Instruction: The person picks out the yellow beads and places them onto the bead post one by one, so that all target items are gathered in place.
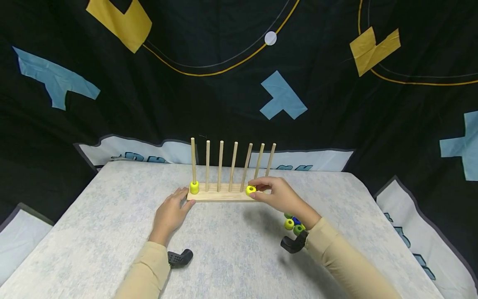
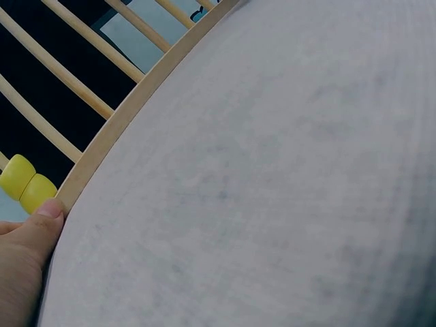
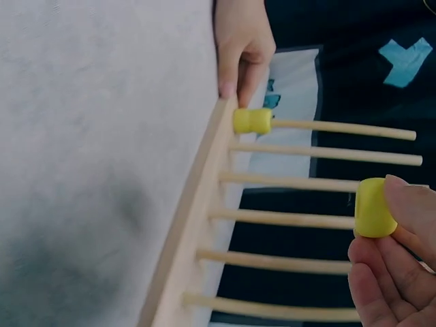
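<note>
A wooden peg rack [image 1: 220, 198] with several upright dowels stands toward the back of the table. Two yellow beads [image 3: 252, 120] are stacked at the bottom of its leftmost dowel. My left hand [image 1: 171, 214] grips the rack's left end, with the thumb [image 2: 49, 210] on the front edge beside those beads. Between thumb and fingertips, my right hand [image 1: 278, 195] pinches another yellow bead [image 1: 250, 190], its hole facing up in the head view. That bead is held in front of the dowels on the right half of the rack, overlapping one dowel in the right wrist view.
Several loose beads lie on the table under the right forearm, among them a yellow one [image 1: 289, 224], a green one [image 1: 298, 229] and a blue one [image 1: 296, 220]. Each wrist carries a black device [image 1: 181, 258]. A dark cloth [image 1: 209, 108] hangs behind the table.
</note>
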{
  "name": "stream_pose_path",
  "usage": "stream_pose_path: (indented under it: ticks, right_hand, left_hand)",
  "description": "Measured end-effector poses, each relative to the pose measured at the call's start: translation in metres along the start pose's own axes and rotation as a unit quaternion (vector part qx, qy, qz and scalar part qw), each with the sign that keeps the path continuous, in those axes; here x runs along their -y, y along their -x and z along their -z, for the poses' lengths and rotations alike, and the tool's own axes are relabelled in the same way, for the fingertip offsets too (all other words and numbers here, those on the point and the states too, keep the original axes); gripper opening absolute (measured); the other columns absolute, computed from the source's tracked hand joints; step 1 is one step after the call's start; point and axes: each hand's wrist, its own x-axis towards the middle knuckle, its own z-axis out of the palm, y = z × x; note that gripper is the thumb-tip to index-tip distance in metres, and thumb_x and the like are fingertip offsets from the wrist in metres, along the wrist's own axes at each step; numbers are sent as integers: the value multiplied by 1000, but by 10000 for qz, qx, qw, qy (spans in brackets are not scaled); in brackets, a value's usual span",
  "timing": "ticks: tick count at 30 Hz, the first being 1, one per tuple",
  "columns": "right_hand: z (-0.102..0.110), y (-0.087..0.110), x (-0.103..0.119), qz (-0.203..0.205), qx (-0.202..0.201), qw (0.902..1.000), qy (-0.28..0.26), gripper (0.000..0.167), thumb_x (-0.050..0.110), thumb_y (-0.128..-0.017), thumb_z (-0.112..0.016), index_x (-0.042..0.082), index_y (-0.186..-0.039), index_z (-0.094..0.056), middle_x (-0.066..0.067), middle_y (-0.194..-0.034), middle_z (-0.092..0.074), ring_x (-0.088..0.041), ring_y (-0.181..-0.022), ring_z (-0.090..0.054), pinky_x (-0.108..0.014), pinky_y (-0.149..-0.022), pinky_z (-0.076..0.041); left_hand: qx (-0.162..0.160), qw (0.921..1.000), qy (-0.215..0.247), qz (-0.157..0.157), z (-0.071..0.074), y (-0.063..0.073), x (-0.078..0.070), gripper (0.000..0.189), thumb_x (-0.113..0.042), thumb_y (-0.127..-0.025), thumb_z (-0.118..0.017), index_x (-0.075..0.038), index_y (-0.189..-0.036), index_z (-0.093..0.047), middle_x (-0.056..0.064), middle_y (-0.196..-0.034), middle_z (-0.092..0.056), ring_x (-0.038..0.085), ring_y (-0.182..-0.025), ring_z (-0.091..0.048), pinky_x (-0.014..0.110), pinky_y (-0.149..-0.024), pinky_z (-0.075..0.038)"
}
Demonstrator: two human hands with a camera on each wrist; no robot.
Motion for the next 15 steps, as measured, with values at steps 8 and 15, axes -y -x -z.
stream_pose_path:
  ticks: [8, 15]
  right_hand:
    - [-1, -22, 23, 462, -148, 9988, 11, 33, 22, -90, -76, 12, -121, -71, 1, -118, -72, -14, -102, -66, -34, -93, -58]
    - [5, -43, 43, 627, -208, 9978, 44, 33, 18, -91, -74, 9, -123, -69, -1, -115, -72, -14, -101, -66, -33, -93, -58]
  left_hand:
    - [-1, 10000, -15, -12, 0, 0, 0, 61, -40, -100, -58, -6, -148, -45, 15, -155, -43, 37, -146, -37, 63, -115, -32]
    - [-18, 10000, -2, -23, 0, -1, 0, 61, -40, -99, -59, -6, -148, -46, 15, -155, -43, 37, -146, -36, 62, -115, -32]
